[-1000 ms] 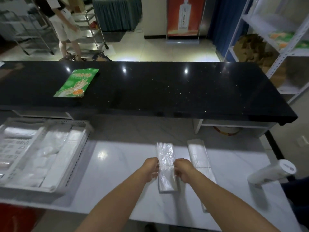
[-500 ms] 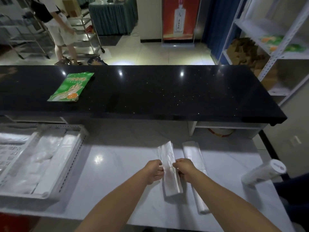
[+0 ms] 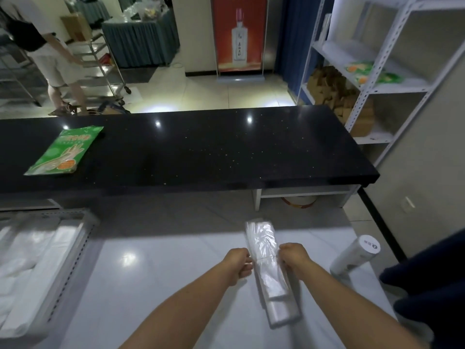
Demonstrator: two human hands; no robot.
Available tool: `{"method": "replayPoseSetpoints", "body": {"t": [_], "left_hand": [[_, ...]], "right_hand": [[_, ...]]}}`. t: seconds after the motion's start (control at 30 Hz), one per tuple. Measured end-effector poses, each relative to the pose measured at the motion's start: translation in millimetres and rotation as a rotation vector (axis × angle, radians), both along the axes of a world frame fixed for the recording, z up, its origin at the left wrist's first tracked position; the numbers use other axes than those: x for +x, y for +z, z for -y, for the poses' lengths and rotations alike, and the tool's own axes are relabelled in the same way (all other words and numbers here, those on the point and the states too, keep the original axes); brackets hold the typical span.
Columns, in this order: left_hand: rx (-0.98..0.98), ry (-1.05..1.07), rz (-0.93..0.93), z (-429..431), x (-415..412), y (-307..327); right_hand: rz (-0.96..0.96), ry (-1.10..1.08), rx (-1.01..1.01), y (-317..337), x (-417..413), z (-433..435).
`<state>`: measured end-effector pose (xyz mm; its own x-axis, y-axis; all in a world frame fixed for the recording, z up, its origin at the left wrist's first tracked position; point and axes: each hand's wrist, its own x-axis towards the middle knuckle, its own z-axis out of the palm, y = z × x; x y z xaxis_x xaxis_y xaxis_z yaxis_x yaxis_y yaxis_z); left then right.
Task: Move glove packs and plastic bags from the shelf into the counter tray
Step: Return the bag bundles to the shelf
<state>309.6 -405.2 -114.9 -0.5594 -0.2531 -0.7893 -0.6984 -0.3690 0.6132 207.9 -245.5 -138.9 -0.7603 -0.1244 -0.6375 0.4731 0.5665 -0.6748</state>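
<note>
A long pack of clear plastic bags lies over a second pack on the white counter. My left hand pinches its left edge and my right hand pinches its right edge, both near the pack's middle. The wire counter tray at the left holds several white bag packs. A green glove pack lies on the black upper counter at the left. More green glove packs rest on the white shelf at the right.
A white roll lies on the counter right of my hands, next to a dark cloth. The black counter top spans the middle. A person stands by a metal trolley in the far left background.
Both hands shifted the gripped bag pack to the right, onto the second pack that lay beside it. The view tilted upward slightly.
</note>
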Motion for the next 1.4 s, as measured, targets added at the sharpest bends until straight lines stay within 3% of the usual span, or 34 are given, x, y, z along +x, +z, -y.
{"method": "replayPoseSetpoints", "body": {"t": [0.1,0.2,0.77,1.4], "left_hand": [[-0.118,-0.007,0.058,-6,4,-5],[-0.149,0.017,0.066,-9,3,-9],[-0.050,-0.080,0.128,-43,22,-24],[0.087,-0.646,0.046,-109,75,6]], "right_hand": [[-0.051,0.067,0.109,-6,-1,-11],[-0.027,0.061,0.056,-5,3,-16],[0.258,-0.092,-0.113,-32,33,-45],[0.226,-0.747,-0.277,20,204,-129]]}}
